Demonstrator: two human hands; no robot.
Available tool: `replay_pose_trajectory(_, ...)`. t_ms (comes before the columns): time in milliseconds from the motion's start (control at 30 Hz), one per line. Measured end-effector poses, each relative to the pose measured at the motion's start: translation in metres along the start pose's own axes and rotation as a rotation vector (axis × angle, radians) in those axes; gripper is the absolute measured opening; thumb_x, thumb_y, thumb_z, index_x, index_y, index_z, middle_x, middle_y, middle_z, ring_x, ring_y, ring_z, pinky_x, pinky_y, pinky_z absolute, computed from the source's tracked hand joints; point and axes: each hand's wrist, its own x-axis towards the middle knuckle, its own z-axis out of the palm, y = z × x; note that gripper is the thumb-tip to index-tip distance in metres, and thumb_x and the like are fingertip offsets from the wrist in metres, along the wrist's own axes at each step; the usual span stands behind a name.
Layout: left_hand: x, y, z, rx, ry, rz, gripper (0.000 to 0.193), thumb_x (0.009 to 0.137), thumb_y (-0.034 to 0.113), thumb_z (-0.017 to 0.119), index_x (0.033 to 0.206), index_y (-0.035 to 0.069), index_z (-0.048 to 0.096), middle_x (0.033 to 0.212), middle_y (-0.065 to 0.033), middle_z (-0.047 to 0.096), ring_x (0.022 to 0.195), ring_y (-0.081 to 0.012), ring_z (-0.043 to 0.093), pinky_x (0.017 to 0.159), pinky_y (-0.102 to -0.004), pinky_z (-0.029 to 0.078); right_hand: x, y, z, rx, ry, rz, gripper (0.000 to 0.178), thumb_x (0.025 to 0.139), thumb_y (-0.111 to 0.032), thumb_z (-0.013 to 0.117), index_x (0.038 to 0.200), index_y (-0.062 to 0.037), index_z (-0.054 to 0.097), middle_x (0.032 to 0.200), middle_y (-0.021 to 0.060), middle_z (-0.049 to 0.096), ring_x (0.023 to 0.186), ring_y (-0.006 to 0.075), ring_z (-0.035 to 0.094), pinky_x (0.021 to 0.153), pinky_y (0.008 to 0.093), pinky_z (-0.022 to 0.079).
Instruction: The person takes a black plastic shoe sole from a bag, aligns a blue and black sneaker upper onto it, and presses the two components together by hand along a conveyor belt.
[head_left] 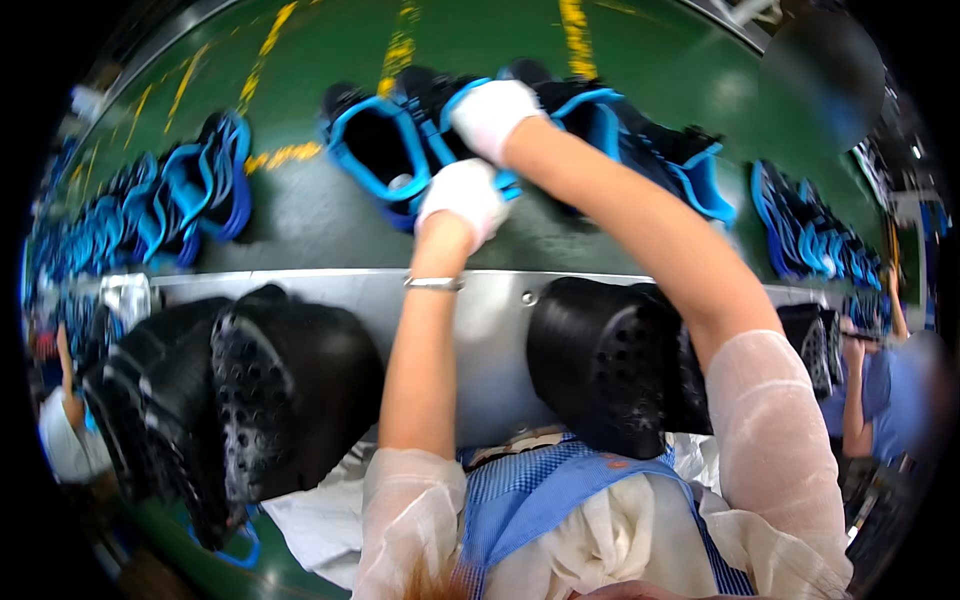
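Observation:
Both of my hands, in white gloves, are on a black shoe with a bright blue collar [436, 140], in the middle of a group on the green surface. My right hand [493, 116] closes over the collar from above; its fingertips are hidden. Lower down, my left hand [464, 200] curls at the near end of the same shoe, slightly blurred. Just left of it, a similar shoe [378, 150] stands with its opening facing me. More of these shoes [595, 125] lie to the right, partly behind my right forearm.
Rows of blue-and-black shoes stand left [190, 180] and right [805, 230] on the green surface [300, 60], which has yellow marks. A metal ledge [490, 330] crosses nearer me. Bulky black moulded pieces with holed faces flank my arms, left [300, 385] and right [595, 360]. People work at both sides.

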Motion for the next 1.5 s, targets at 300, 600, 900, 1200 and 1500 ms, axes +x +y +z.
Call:
replay_pose_trajectory(300,-0.054,-0.021,0.001,0.011,0.557,0.335,0.03,0.082,0.012,0.062,0.108,-0.001,0.061,0.106,-0.0168,0.058,0.099,-0.0331,0.056,0.086,-0.0374,0.043,-0.017,-0.014,-0.036,0.398,-0.263,0.003,0.033,0.08,-0.034,0.055,0.094,-0.0098,0.072,0.095,0.012,0.069,0.089,0.0274,0.066,0.076,0.0395,0.052)
replay_pose_trajectory(600,-0.052,-0.075,-0.008,0.002,0.678,0.03,0.029,0.084,0.019,0.063,0.104,-0.002,0.059,0.1,-0.018,0.061,0.092,-0.0328,0.058,0.083,-0.0382,0.044,-0.059,-0.015,-0.003,0.364,-0.283,-0.116,0.036,0.078,-0.039,0.061,0.1,-0.0113,0.069,0.093,0.0112,0.068,0.089,0.0306,0.065,0.073,0.0435,0.052)
replay_pose_trajectory(900,-0.06,-0.004,0.038,-0.113,0.336,0.229,0.02,0.081,0.019,0.064,0.092,0.001,0.063,0.086,-0.0159,0.062,0.078,-0.0347,0.06,0.073,-0.0379,0.048,-0.135,0.064,-0.017,0.246,-0.362,0.122,0.037,0.082,-0.034,0.059,0.11,-0.0107,0.063,0.101,0.0121,0.066,0.096,0.0313,0.062,0.08,0.0439,0.051)
replay_pose_trajectory(1200,-0.036,0.031,0.024,0.082,-0.268,-0.149,0.032,0.08,0.03,0.055,0.083,-0.001,0.059,0.06,-0.0126,0.061,0.05,-0.02,0.06,0.05,-0.0315,0.049,-0.282,0.065,-0.089,0.396,0.144,0.221,0.028,0.085,-0.032,0.054,0.088,-0.0069,0.065,0.081,0.0115,0.063,0.079,0.028,0.062,0.073,0.0391,0.05)
replay_pose_trajectory(1500,-0.042,0.022,0.028,-0.022,-0.135,-0.134,0.035,0.079,0.035,0.057,0.076,0.001,0.064,0.067,-0.0147,0.064,0.057,-0.0244,0.063,0.059,-0.0329,0.051,-0.384,0.004,-0.105,0.599,0.133,0.201,0.048,0.072,-0.037,0.071,0.104,-0.0039,0.06,0.101,0.0127,0.059,0.096,0.0295,0.058,0.081,0.037,0.049)
